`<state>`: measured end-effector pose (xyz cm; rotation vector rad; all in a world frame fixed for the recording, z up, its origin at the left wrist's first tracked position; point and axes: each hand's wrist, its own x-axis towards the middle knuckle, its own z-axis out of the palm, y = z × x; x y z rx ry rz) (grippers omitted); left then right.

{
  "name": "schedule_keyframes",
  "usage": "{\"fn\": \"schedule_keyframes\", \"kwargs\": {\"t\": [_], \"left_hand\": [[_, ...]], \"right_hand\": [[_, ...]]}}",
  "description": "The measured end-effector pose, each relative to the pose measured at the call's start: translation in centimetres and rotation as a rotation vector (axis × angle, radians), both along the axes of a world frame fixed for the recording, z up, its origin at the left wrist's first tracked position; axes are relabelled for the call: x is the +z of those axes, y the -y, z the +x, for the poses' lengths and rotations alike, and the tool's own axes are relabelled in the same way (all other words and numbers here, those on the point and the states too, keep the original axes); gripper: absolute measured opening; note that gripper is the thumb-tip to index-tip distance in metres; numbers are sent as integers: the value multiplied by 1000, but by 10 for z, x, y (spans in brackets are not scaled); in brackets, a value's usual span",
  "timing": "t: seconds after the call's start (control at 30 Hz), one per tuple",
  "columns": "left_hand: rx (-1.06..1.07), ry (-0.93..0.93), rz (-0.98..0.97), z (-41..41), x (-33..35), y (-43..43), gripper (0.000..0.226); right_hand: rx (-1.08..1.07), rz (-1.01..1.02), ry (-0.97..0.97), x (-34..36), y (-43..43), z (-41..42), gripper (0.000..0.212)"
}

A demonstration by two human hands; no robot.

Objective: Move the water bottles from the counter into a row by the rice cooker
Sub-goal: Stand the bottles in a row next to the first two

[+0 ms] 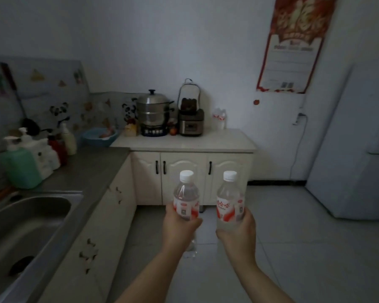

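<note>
With the left hand (179, 224) and right hand (239, 228) each clasping a clear, red-labelled, white-capped plastic water bottle (186, 193) low down, hold caps upright above the grips and set both beside the dark boxy rice cooker (190, 124) far ahead.

Seen only as two forearms with a left hand (179, 223) and right hand (239, 227), bare along the whole visible length. Slim and smooth in outline, narrowing toward the wrists. Dimly lit, with finer detail too blurred to tell.
</note>
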<state>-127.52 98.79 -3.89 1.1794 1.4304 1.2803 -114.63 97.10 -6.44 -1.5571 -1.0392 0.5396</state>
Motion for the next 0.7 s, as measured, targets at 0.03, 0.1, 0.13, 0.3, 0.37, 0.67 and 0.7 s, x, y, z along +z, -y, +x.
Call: {"fn": "schedule_keyframes", "kwargs": {"t": [0.03, 0.1, 0.13, 0.3, 0.37, 0.67, 0.7], "left_hand": [[-24, 1, -2, 6, -2, -14, 52], [-67, -3, -5, 18, -6, -46, 52], [-83, -8, -5, 22, -7, -63, 52], [-151, -40, 3, 41, -5, -152, 53], [-177, -52, 12, 48, -3, -185, 54], [-230, -52, 25, 91, -1, -312, 50], [-226, -57, 29, 98, -2, -327, 50]], "right_hand": [[-19, -4, -1, -2, -12, 5, 75], [-56, -1, -2, -5, -40, 15, 75], [-76, 2, -4, -5, -55, 19, 74], [-133, 12, -16, 1, -136, 34, 70], [-155, 16, -8, 5, -165, 40, 71], [-237, 13, 40, 6, -283, 83, 71], [-241, 15, 40, 5, -297, 89, 71]]}}
